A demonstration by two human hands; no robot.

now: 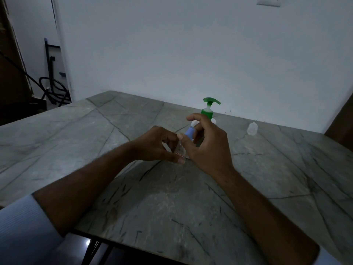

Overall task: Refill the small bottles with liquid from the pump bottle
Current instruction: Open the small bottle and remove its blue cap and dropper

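Note:
My left hand [156, 144] grips a small clear bottle [180, 150] with a red-marked label, tilted over the grey marble table [133, 188]. My right hand [208, 142] pinches the bottle's blue cap [189, 132] between thumb and fingers at the neck. Whether the cap is on or off the neck is hidden by the fingers. Behind the hands stands the pump bottle [209, 109] with a green pump head, its lower body mostly hidden by my right hand. A second small clear bottle [252, 128] stands on the table to the right.
A white wall runs close behind the table's far edge. A dark brown object [342, 123] rises at the right edge. Black cables and a stand [53, 87] sit on the floor at the left.

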